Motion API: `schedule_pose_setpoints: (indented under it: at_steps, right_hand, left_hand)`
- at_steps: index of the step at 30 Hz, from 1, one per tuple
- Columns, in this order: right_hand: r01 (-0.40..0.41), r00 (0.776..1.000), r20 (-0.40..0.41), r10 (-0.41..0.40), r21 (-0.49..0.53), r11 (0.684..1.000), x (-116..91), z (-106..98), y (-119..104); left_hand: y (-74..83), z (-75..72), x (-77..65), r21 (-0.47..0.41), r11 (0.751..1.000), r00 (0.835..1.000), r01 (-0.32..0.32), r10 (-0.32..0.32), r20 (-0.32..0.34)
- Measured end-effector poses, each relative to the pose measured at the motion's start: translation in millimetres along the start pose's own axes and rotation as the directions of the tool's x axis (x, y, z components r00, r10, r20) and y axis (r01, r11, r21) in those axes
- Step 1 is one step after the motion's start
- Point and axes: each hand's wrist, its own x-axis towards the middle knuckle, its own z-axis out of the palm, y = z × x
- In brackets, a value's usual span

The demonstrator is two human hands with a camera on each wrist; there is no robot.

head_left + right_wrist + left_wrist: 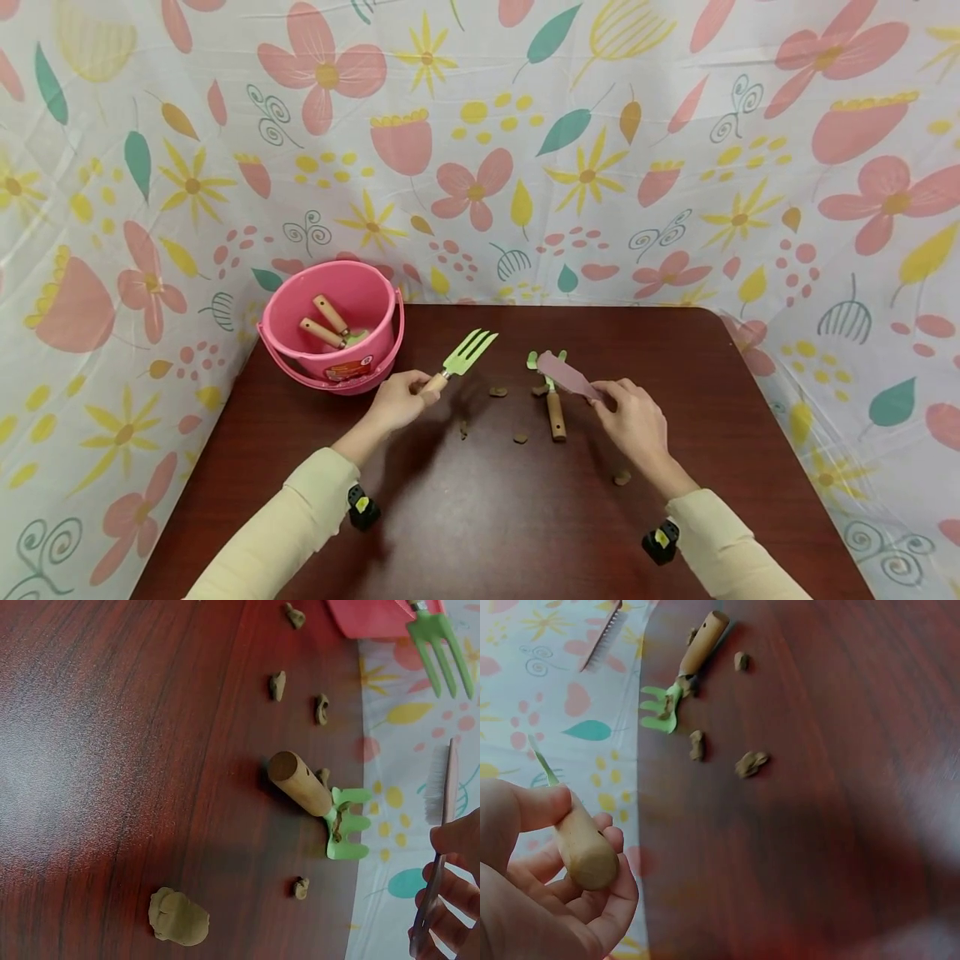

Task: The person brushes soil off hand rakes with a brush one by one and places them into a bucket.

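Note:
My left hand (pixel 397 402) grips the wooden handle of a green garden fork (pixel 468 353), its tines pointing up and away over the table. In the left wrist view the handle's butt end (pixel 592 866) shows between thumb and fingers. My right hand (pixel 636 421) holds a pinkish brush (pixel 448 784) with white bristles, raised above the table. Under the brush in the head view lies a green hand rake (pixel 556 414) with a wooden handle; brown clumps cling around its tines in the right wrist view.
A pink bucket (pixel 341 271) at the table's back left holds wooden-handled tools (pixel 322 332). Several brown clumps (pixel 520 438) are scattered on the dark table (pixel 480 533), one larger (pixel 178 918) near my right wrist. A flowered cloth (pixel 480 125) hangs behind.

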Motion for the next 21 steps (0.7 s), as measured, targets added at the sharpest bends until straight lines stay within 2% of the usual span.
schedule_pose_setpoints:
  at_steps: [6, 11, 21]
  right_hand:
    - [0.009, 1.0, -0.007, -0.009, -0.005, 1.0, 1, -1, 2]
    - [0.006, 1.0, -0.013, -0.006, -0.005, 1.0, 2, -4, 4]
    - [0.0, 1.0, -0.003, 0.0, -0.004, 1.0, 1, -4, 6]
  left_hand:
    - [12.6, -19.0, 0.7, 0.155, 0.984, 0.996, -0.086, 0.09, -0.018]
    - [18.2, -30.4, -0.2, 0.229, 0.969, 0.993, -0.097, 0.108, -0.038]
    - [28.3, -45.1, -3.1, 0.416, 0.898, 0.978, -0.145, 0.193, -0.076]
